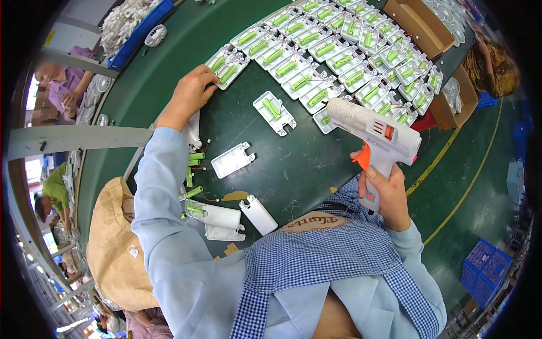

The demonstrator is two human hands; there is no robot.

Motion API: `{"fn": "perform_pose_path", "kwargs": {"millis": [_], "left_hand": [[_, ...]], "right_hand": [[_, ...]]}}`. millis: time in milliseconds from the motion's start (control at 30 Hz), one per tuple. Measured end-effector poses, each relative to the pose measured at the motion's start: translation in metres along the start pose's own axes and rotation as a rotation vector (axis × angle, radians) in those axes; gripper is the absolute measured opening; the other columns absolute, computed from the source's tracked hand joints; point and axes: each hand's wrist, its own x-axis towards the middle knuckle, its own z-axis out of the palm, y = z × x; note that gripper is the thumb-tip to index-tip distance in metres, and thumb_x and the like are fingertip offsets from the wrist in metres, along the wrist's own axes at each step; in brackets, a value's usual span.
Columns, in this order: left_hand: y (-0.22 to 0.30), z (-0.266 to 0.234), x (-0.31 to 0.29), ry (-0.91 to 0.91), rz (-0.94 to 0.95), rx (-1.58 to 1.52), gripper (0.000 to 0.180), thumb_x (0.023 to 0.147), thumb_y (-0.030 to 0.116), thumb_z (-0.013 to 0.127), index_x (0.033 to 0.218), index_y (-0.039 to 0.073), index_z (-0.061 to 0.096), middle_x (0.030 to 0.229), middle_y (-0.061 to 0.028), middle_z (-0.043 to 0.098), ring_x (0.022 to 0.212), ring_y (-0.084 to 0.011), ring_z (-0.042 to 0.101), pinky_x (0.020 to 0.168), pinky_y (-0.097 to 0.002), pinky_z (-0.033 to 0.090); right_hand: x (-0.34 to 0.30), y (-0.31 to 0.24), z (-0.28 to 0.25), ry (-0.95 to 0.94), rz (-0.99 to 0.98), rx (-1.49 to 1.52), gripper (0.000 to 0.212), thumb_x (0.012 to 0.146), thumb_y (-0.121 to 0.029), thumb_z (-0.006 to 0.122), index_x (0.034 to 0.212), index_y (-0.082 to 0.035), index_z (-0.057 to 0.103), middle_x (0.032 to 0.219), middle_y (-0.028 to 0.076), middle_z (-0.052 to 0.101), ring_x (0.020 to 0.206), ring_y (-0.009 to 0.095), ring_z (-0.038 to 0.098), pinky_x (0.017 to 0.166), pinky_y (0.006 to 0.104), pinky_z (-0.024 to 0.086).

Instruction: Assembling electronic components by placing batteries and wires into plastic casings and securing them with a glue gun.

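Observation:
My left hand (189, 95) reaches to the far left of the table, its fingers curled against the near edge of a white plastic casing (227, 68) with green battery cells in it. My right hand (388, 195) grips a white hot glue gun (375, 130) by its handle, a finger by the orange trigger. The gun's nozzle points left, over the near edge of the rows of casings. In mid-table, apart from both hands, lies another casing (274, 113) with a green cell inside. Nearer me is an empty white casing (232, 160).
Many casings with green cells and thin wires (350, 59) fill the far right. Loose green cells (194, 160) and white casings (258, 214) lie near my left forearm. Cardboard boxes (420, 25) stand at the right, a metal frame bar (79, 139) at the left. Other people work beyond.

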Motion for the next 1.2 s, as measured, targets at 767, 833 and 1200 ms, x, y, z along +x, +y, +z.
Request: {"fn": "perform_pose_path", "kwargs": {"millis": [767,833,1200], "left_hand": [[0.094,0.014,-0.023,-0.067,0.249,-0.052,0.012,0.078,0.002,0.069,0.088,0.005,0.064,0.092,-0.0094,0.058,0.082,-0.0298,0.062,0.069,-0.0384,0.052],[0.097,0.010,-0.024,-0.084,0.260,-0.082,0.010,0.078,0.005,0.071,0.084,0.005,0.063,0.090,-0.0089,0.058,0.081,-0.0289,0.063,0.068,-0.0382,0.051],[0.098,0.022,-0.009,-0.021,-0.125,-0.124,0.013,0.078,0.014,0.072,0.080,0.002,0.066,0.080,-0.0146,0.066,0.072,-0.0324,0.065,0.064,-0.0419,0.051]], "right_hand": [[0.001,-0.004,0.001,-0.017,0.012,0.004,0.042,0.093,-0.012,0.056,0.128,0.007,0.045,0.123,0.017,0.061,0.060,0.012,0.055,0.061,0.0277,0.049],[0.002,-0.003,0.001,-0.008,0.011,0.008,0.042,0.093,-0.012,0.056,0.128,0.007,0.046,0.122,0.017,0.061,0.060,0.012,0.055,0.061,0.0277,0.049],[0.002,0.000,0.001,-0.013,0.009,0.038,0.042,0.093,-0.012,0.056,0.129,0.008,0.045,0.123,0.018,0.061,0.061,0.012,0.055,0.061,0.0272,0.049]]}}
